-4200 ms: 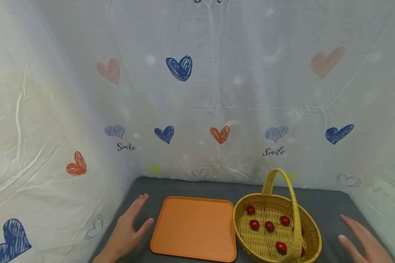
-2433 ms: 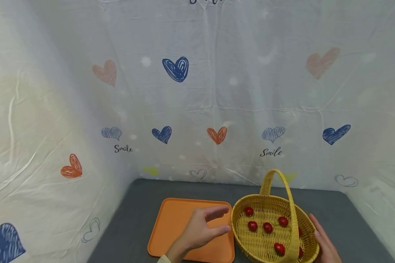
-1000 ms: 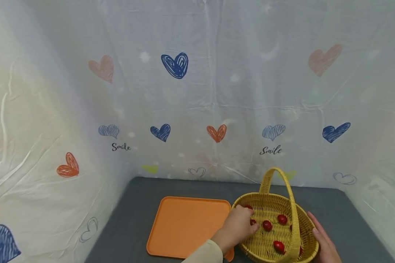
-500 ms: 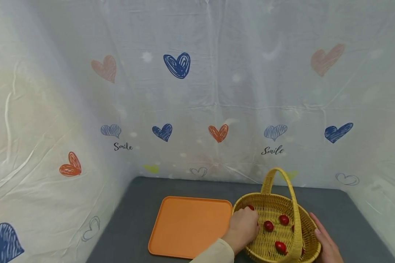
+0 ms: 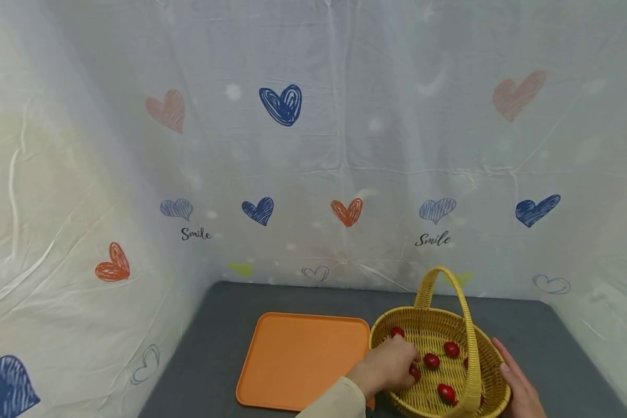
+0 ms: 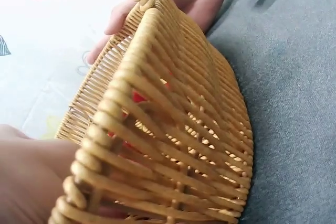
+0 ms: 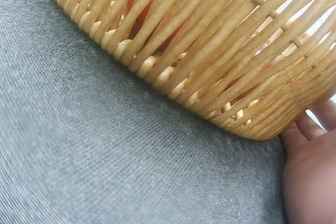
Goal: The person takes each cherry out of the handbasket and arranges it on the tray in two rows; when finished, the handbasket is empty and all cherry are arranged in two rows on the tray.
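Observation:
A yellow wicker basket (image 5: pixel 493 348) with a tall arched handle (image 5: pixel 472 348) holds several small, glossy dark-red round fruits; their exact kind is unclear. My left hand (image 5: pixel 389 363) reaches over the basket's left rim, palm down. Its fingers and thumb pinch one red fruit (image 5: pixel 415 373) low inside the basket. Another red fruit (image 5: pixel 431 361) lies just right of those fingers, and one more red fruit (image 5: pixel 397 331) lies beyond the hand. Against the basket's right outer wall rests my right hand (image 5: pixel 519 386), fingers extended. In the right wrist view, the right hand (image 7: pixel 315 171) touches the woven side.
An orange rectangular tray (image 5: pixel 298 360) lies flat at the left of the basket, its right edge close to the rim. Both stand on a dark grey cloth-covered table (image 5: pixel 214 348). Behind hangs a white curtain (image 5: pixel 313 145) printed with hearts.
My left hand has come from the left across the tray into the basket, and a red fruit has shifted slightly right and nearer with it. My right hand has moved in against the basket's side.

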Available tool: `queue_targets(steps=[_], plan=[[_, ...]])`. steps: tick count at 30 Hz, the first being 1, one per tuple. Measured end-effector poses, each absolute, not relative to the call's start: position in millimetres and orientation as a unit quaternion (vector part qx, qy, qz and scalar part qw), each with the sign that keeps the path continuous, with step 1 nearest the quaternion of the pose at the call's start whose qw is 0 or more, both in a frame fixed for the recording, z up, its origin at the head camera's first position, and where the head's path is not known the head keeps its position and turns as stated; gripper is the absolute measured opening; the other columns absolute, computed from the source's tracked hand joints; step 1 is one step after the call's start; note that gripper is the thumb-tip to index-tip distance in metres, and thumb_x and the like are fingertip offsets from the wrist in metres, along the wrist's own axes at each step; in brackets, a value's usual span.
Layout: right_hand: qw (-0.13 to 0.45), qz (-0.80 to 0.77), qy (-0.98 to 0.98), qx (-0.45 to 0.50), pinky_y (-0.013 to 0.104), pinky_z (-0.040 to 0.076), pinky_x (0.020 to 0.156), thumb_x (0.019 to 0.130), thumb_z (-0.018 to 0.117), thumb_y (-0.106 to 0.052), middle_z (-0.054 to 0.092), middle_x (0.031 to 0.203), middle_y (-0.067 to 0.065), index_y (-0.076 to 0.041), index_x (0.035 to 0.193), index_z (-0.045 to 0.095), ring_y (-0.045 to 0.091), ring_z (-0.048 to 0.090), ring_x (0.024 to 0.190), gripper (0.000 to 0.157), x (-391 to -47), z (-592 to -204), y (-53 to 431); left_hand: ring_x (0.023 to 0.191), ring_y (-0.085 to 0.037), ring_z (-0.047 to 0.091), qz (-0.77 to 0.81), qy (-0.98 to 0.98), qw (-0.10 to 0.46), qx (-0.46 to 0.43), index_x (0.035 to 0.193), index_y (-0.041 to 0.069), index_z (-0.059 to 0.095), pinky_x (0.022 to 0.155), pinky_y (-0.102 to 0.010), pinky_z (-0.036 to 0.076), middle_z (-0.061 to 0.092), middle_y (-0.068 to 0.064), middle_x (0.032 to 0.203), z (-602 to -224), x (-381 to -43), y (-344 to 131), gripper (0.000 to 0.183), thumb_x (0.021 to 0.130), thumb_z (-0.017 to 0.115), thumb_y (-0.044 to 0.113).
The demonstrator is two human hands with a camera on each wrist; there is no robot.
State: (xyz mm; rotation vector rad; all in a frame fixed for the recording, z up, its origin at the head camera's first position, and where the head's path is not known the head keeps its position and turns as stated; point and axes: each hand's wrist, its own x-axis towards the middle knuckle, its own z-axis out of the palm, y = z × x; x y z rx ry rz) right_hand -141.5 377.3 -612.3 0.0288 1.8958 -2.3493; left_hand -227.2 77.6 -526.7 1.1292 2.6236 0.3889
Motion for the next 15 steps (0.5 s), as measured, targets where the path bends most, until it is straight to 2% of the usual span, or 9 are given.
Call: queue_targets(steps=[4, 6, 7, 9, 10, 11, 13, 15], plan=[[0.063, -0.778, 0.625, 0.004, 0.024, 0.06, 0.089, 0.121, 0.03, -0.044, 0.05, 0.13, -0.05, -0.036, 0.174, -0.013, -0.02, 0.057, 0.116, 0.069, -141.4, -612.8, 376.6, 0.046, -0.006, 0.029, 0.127, 0.914, 0.122, 0.367, 0.07, 0.022, 0.062, 0.046, -0.022, 0.029, 0.037, 0.008, 0.055, -526.7, -227.6, 79.0, 0.039, 0.101, 0.082, 0.031], [0.064, -0.774, 0.629, 0.013, 0.023, 0.06, 0.089, 0.121, 0.03, -0.045, 0.048, 0.131, -0.051, -0.037, 0.174, -0.012, -0.021, 0.057, 0.115, 0.069, -141.4, -612.8, 376.0, 0.045, -0.007, 0.027, 0.123, 0.92, 0.117, 0.354, 0.064, 0.02, 0.057, 0.045, -0.023, 0.027, 0.035, 0.007, 0.053, -526.8, -227.0, 80.1, 0.046, 0.101, 0.081, 0.031], [0.065, -0.77, 0.634, 0.022, 0.023, 0.06, 0.089, 0.12, 0.03, -0.047, 0.045, 0.139, -0.048, -0.037, 0.175, -0.012, -0.021, 0.056, 0.115, 0.069, -141.4, -612.4, 375.5, 0.046, -0.007, 0.027, 0.123, 0.922, 0.115, 0.35, 0.063, 0.021, 0.056, 0.046, -0.023, 0.027, 0.033, 0.007, 0.053, -526.7, -226.5, 80.4, 0.047, 0.101, 0.081, 0.028], [0.068, -0.761, 0.644, 0.04, 0.023, 0.059, 0.089, 0.12, 0.03, -0.05, 0.033, 0.161, -0.038, -0.038, 0.175, -0.012, -0.023, 0.054, 0.114, 0.07, -141.4, -611.5, 374.5, 0.047, -0.008, 0.024, 0.12, 0.924, 0.113, 0.344, 0.06, 0.021, 0.053, 0.046, -0.024, 0.026, 0.029, 0.007, 0.053, -526.7, -225.5, 81.0, 0.049, 0.101, 0.08, 0.023], [0.07, -0.757, 0.648, 0.049, 0.022, 0.059, 0.089, 0.119, 0.03, -0.052, 0.021, 0.171, -0.032, -0.038, 0.174, -0.011, -0.023, 0.054, 0.113, 0.07, -141.3, -611.0, 374.0, 0.047, -0.009, 0.023, 0.122, 0.926, 0.112, 0.34, 0.06, 0.02, 0.051, 0.046, -0.024, 0.025, 0.027, 0.007, 0.053, -526.7, -224.9, 81.3, 0.05, 0.101, 0.079, 0.022], [0.07, -0.753, 0.652, 0.056, 0.022, 0.059, 0.089, 0.119, 0.03, -0.052, 0.009, 0.175, -0.026, -0.038, 0.175, -0.011, -0.024, 0.053, 0.113, 0.07, -141.3, -610.6, 373.6, 0.048, -0.009, 0.022, 0.122, 0.927, 0.113, 0.336, 0.059, 0.02, 0.05, 0.046, -0.024, 0.025, 0.025, 0.007, 0.053, -526.5, -224.1, 81.9, 0.051, 0.101, 0.078, 0.023], [0.07, -0.746, 0.659, 0.066, 0.022, 0.059, 0.089, 0.119, 0.029, -0.054, -0.001, 0.177, -0.018, -0.038, 0.175, -0.011, -0.024, 0.053, 0.113, 0.071, -140.9, -609.5, 373.0, 0.046, -0.009, 0.025, 0.123, 0.931, 0.115, 0.324, 0.059, 0.02, 0.049, 0.045, -0.024, 0.028, 0.027, 0.007, 0.051, -526.2, -222.4, 83.8, 0.053, 0.102, 0.078, 0.03], [0.064, -0.743, 0.662, 0.072, 0.022, 0.059, 0.088, 0.119, 0.03, -0.054, 0.014, 0.17, -0.031, -0.037, 0.175, -0.009, -0.024, 0.053, 0.112, 0.071, -140.8, -609.1, 373.0, 0.043, -0.008, 0.031, 0.123, 0.936, 0.117, 0.31, 0.058, 0.021, 0.051, 0.044, -0.024, 0.031, 0.032, 0.008, 0.048, -525.9, -220.6, 86.5, 0.056, 0.102, 0.079, 0.042]])
